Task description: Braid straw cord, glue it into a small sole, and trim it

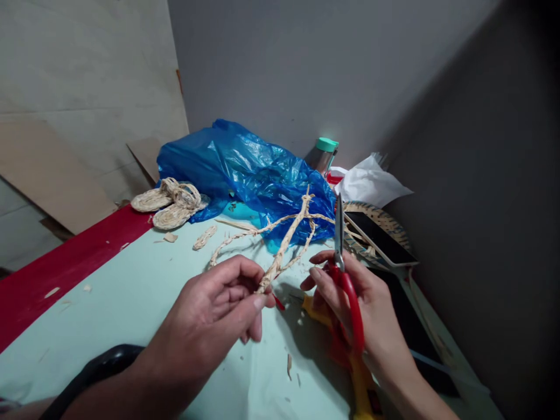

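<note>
My left hand (219,309) pinches the lower end of a braided straw piece (284,245), which has a thick stem and thin twisted cords branching off near its top. It is held up above the pale green tabletop (144,291). To the right, my right hand (350,286) is closed around red-handled scissors (352,309), with the blades pointing upward and apart from the straw. Beneath the right hand lies a yellow tool (361,379), perhaps a glue gun, partly hidden by the hand and scissors.
A blue plastic bag (245,163) lies at the back, beside a pair of woven straw sandals (175,204). At the right are a woven basket (394,224), a phone-like device (380,236), white paper (371,181) and a bottle (324,154). Straw scraps (205,238) dot the table.
</note>
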Demonstrator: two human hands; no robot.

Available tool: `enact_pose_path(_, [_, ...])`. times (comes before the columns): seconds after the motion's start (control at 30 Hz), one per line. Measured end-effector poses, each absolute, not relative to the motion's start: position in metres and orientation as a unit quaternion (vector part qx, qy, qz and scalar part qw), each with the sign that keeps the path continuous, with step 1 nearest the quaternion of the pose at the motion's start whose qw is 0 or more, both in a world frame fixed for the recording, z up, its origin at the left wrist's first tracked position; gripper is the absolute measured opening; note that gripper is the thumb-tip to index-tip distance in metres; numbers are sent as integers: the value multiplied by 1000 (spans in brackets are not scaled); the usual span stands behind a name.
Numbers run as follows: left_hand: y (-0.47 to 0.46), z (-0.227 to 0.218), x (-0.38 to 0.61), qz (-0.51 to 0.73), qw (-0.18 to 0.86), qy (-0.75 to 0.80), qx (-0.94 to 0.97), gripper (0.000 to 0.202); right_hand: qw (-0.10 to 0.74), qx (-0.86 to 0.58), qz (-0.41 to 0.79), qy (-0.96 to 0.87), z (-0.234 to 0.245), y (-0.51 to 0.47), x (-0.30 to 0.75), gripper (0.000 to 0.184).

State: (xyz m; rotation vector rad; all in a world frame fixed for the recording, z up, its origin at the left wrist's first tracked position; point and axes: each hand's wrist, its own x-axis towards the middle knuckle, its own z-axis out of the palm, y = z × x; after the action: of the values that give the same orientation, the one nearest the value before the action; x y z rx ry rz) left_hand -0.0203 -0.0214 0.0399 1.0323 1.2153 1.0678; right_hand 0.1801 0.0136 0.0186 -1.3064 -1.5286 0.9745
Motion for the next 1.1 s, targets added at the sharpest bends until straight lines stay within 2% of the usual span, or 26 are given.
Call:
enact_pose_path(0.2, [-16,39,-23,452,643,449,426,29,404,-524,390,-640,17,11,179,23])
enact_pose_path(0.43, [-12,32,-26,444,629,474,426,25,394,-520,405,-641,18,13,178,22])
enact_pose_path(0.67, [-15,33,-25,444,666,447,399,24,397,-514,386,-655,17,13,179,20])
enact_pose_path(1.0, [-15,30,-23,392,599,472,515,31,393,-493,405,-662,19,10,178,17])
enact_pose_path(1.1, [-16,28,-23,392,598,470,517,24,394,-489,403,-666,21,8,177,15])
